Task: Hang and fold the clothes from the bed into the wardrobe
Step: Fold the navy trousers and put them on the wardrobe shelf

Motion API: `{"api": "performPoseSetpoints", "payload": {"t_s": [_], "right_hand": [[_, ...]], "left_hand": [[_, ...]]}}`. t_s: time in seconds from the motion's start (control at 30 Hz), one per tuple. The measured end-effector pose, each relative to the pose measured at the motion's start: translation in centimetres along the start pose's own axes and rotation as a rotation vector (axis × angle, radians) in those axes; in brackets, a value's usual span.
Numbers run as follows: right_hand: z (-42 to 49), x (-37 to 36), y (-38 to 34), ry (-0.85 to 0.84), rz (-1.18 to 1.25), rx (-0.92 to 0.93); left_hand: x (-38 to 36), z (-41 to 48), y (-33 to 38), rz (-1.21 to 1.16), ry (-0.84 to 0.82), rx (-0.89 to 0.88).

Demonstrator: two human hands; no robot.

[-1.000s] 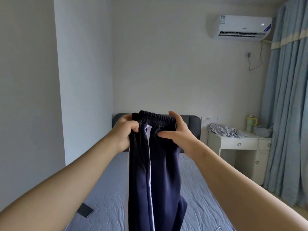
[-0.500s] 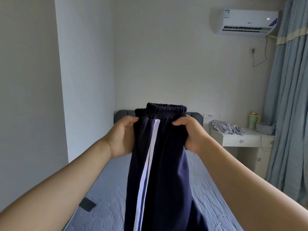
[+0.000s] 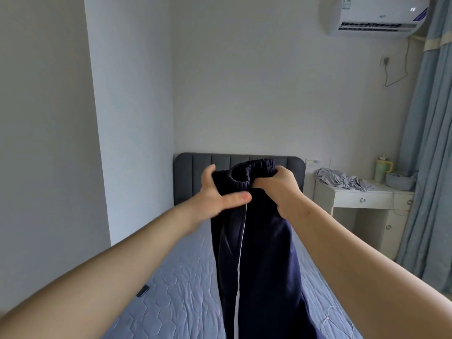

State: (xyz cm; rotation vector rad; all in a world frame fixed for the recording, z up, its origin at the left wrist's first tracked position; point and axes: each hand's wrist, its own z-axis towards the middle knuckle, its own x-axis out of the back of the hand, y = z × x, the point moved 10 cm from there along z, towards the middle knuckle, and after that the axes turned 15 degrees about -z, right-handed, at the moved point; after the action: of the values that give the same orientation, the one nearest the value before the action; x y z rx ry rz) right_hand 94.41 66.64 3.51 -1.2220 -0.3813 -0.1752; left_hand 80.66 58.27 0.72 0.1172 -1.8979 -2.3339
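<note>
Dark navy track trousers (image 3: 259, 253) with a white side stripe hang in front of me over the bed (image 3: 176, 294). The elastic waistband is bunched into a ring at the top. My left hand (image 3: 217, 194) holds the waistband's left side, thumb across the front and fingers behind the cloth. At the waistband's right side my right hand (image 3: 278, 187) grips the fabric in a closed fist. The trouser legs drop out of view at the bottom. No wardrobe is in view.
A grey headboard (image 3: 195, 172) stands against the far wall. A white bedside table (image 3: 367, 201) at the right carries a crumpled grey garment (image 3: 342, 179), a green jug and a grey bowl. Blue curtains (image 3: 430, 143) hang at the right. A dark phone (image 3: 143, 291) lies on the mattress.
The waistband has been gathered into a tighter bunch and lowered. My left thumb has come across the front of the cloth. The view has tilted down slightly.
</note>
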Motion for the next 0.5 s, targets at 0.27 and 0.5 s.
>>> {"api": "performPoseSetpoints", "payload": {"t_s": [0.27, 0.5], "right_hand": [[-1.4, -2.5, 0.6, -0.378, 0.243, -0.098], [-3.1, -2.3, -0.2, -0.717, 0.238, -0.093]], "left_hand": [[3.7, 1.0, -1.8, -0.153, 0.007, 0.230], [4.6, -0.5, 1.8, 0.174, -0.207, 0.257]]}}
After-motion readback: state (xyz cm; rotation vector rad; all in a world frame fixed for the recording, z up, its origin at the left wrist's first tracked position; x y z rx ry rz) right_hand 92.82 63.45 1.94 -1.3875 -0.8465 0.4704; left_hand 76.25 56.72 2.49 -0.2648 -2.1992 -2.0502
